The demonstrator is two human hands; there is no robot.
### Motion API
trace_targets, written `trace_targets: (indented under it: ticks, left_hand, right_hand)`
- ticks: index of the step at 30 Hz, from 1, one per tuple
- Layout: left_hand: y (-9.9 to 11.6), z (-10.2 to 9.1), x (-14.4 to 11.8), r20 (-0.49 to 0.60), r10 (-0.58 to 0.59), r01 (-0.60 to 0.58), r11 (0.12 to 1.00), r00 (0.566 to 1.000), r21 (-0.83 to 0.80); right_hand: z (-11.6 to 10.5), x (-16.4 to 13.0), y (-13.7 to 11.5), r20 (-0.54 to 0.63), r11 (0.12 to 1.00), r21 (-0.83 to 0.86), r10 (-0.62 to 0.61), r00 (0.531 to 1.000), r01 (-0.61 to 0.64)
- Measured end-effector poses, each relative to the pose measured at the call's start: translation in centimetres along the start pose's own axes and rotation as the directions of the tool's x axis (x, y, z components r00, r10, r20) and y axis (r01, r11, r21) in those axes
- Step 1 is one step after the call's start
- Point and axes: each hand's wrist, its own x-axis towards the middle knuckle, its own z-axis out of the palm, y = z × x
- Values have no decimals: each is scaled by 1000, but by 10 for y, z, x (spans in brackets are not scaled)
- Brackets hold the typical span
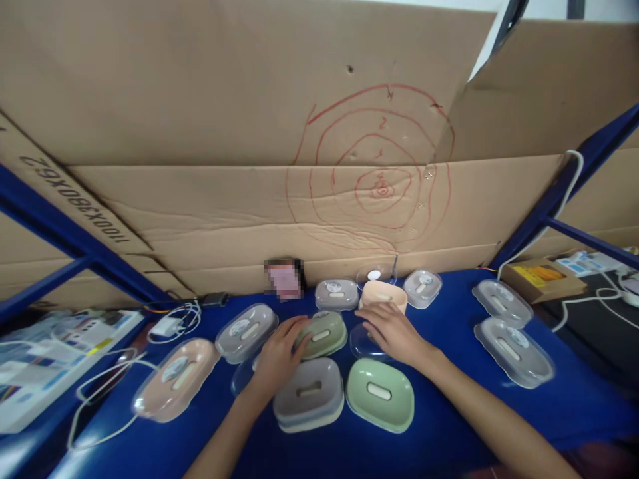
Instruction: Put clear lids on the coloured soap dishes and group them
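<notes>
My left hand (280,354) is closed at the left end of a green soap dish (327,334) under a clear lid, fingers behind and thumb in front. My right hand (397,332) has its fingers stretched leftward across the front of a peach soap dish (383,291), partly hiding it. Below those fingers lies a loose clear lid (363,344). Another clear lid (241,378) is partly covered by my left wrist. Nearer to me are a grey soap dish (327,382), apparently stacked on a pale one, and an uncovered green soap dish (394,406).
Lidded soap dishes surround my hands: peach (197,372) and grey (252,327) at left, several grey ones behind and at right (522,349). White cables (82,392), a small cardboard box (542,283) and blue posts (529,233) flank the blue table. Cardboard (214,133) stands behind.
</notes>
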Motion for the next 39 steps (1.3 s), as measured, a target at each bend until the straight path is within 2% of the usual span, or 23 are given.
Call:
trace_targets:
  ticks: [4,8,10,13,16,19,23,28,31,34,37,39]
  left_hand:
    - [4,1,-1,-53,-25,26,999,998,34]
    - [8,-3,-7,18,8,-9,999,1000,37]
    - [12,-4,-10,75,47,-49,998,996,24]
    - [21,-2,-14,173,87,-94,995,981,29]
    - [28,0,-14,241,60,-71,997,969,37]
    - [30,-2,-12,277,25,-27,1000,961,5]
    - [23,-10,-10,330,61,-50,998,942,-41]
    - [14,-8,-11,299,102,-88,994,949,-59]
    - [18,1,-10,247,70,-69,998,967,-13]
    - [30,8,-5,224,17,-29,998,974,54]
    - [47,10,7,307,-5,-26,995,952,98]
    - [58,9,18,399,-26,-35,989,917,147]
  right_hand:
    - [14,63,23,77,997,-60,-37,996,42]
    - [30,93,35,121,995,-99,-13,993,25]
    - [25,95,38,135,994,-105,-2,991,16]
    - [8,92,36,134,994,-109,21,991,-6]
    - [-2,87,22,127,992,-122,43,991,-28]
    - [8,78,-1,190,993,-115,24,982,-2]
    - [40,67,-20,249,991,-134,20,968,14]
    - [61,71,-12,229,978,-203,97,969,-51]
    - [59,76,-5,218,971,-228,125,968,-74]
    - [51,80,-1,223,975,-217,99,970,-50]
    - [45,80,3,234,981,-191,63,970,-17]
    - [41,80,6,234,985,-172,49,971,-8]
